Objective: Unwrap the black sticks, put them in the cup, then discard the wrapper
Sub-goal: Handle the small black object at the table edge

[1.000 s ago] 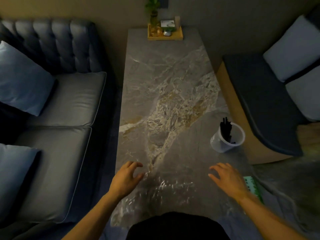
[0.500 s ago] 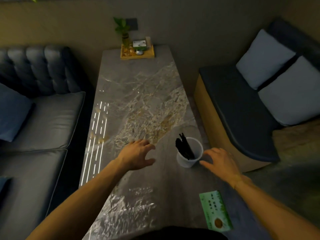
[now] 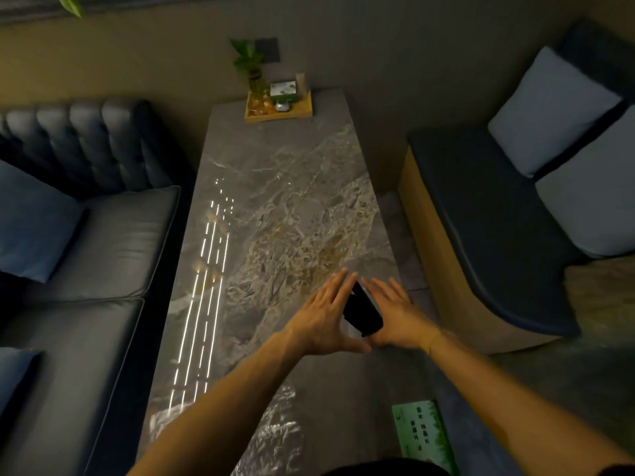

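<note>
The black sticks [image 3: 362,309] stand bunched in a pale cup on the right side of the marble table [image 3: 275,207]. The cup itself is almost wholly hidden by my hands. My left hand [image 3: 323,317] presses flat against its left side, fingers stretched forward. My right hand [image 3: 395,314] presses against its right side the same way. The two thumbs meet in front of the cup, so both hands enclose it. A green printed wrapper [image 3: 424,438] lies flat at the near right edge of the table, apart from both hands.
A wooden tray [image 3: 299,111] with a potted plant [image 3: 256,73] and small items sits at the table's far end. A dark leather sofa [image 3: 89,242] runs along the left. A cushioned bench [image 3: 488,235] with pale pillows stands close on the right.
Both hands have closed in from either side onto the cup with the sticks. One second ago they hovered near the table's front edge.
</note>
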`<action>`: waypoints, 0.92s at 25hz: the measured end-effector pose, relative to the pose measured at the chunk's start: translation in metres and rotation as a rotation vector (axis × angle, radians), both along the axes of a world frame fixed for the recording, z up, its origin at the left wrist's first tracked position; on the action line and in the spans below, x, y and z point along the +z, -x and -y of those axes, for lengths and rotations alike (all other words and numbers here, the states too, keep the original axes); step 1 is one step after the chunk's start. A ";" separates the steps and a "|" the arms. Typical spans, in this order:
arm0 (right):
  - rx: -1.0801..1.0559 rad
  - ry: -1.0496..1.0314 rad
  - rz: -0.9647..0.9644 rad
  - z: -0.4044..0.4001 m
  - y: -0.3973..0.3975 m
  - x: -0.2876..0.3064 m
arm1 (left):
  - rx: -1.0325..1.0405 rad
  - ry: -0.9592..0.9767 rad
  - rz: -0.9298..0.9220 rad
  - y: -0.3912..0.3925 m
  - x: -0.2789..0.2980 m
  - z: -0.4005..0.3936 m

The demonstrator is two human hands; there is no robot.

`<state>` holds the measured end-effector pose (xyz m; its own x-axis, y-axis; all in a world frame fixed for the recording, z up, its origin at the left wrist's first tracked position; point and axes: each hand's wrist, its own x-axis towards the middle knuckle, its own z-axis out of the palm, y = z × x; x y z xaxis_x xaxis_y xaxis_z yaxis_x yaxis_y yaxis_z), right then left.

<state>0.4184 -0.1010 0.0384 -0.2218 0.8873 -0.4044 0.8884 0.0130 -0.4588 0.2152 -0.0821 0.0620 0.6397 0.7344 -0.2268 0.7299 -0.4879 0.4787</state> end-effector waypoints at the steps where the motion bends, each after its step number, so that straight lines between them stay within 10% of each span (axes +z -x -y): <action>1: -0.004 -0.010 0.006 -0.002 0.001 -0.004 | 0.031 -0.003 0.017 -0.003 -0.004 0.002; 23: -0.371 -0.394 -0.314 -0.007 0.021 -0.018 | 0.305 0.373 0.396 -0.038 0.020 -0.005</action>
